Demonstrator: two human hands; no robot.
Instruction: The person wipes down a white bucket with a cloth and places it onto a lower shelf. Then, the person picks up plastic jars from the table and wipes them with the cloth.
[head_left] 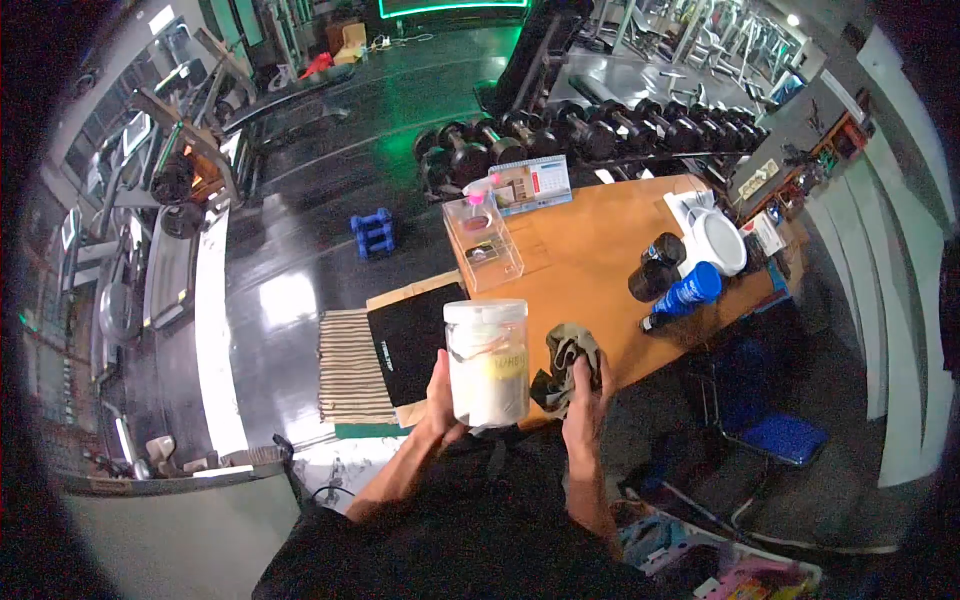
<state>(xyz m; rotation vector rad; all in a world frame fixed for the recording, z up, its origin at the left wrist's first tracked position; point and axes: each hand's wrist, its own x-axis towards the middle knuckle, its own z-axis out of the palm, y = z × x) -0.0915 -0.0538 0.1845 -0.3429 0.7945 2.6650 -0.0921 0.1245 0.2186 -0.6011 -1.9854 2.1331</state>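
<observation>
Upright in my left hand [440,400] is a clear jar [488,365] with a white lid, pale contents and a yellow label. The fingers wrap its left side and lower part; some are hidden behind it. My right hand [585,400] grips a crumpled camouflage-patterned cloth [570,362], just right of the jar and apart from it. Both are held over the near edge of an orange-brown table [600,245].
On the table stand a clear acrylic box [483,245], a desk calendar [532,186], dark jars [656,268], a blue container [692,288] and a white tub [716,242]. A blue chair [780,438] is at right. Dumbbells [590,132] line a rack behind.
</observation>
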